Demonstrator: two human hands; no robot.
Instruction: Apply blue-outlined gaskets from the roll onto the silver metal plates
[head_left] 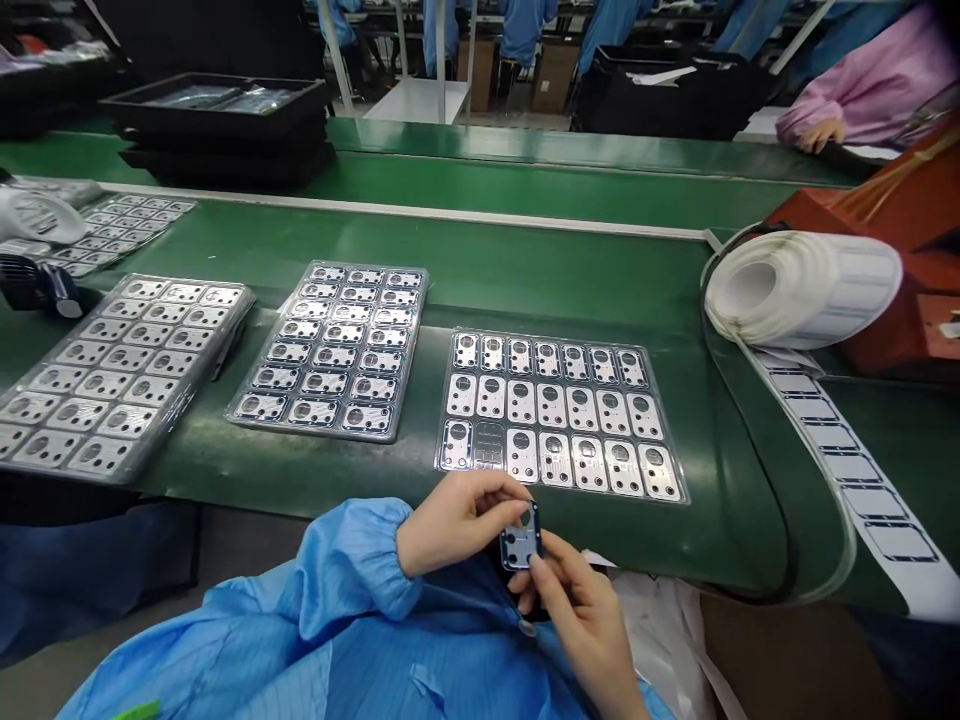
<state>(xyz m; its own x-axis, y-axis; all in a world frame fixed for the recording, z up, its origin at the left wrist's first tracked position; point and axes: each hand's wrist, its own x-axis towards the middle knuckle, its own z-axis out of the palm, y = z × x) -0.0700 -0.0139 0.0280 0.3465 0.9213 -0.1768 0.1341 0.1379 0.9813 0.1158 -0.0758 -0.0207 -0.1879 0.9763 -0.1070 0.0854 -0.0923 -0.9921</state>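
Note:
Both my hands hold one small metal plate [521, 540] with a round hole, close to my chest and below the table's edge. My left hand [457, 520] pinches its left side. My right hand [581, 615] grips it from below and right with curled fingers. Just beyond them lies a clear tray [559, 412] of several identical plates in rows; one pocket in its front row, second from left, is empty. Blue sleeves cover both my arms.
Two more filled trays [334, 345] [112, 370] lie to the left on the green belt [525, 260]. A roll of white labels [806, 290] with its strip trailing sits at right. Black bins [217, 125] stand at the back. Another person's pink sleeve [862, 95] is far right.

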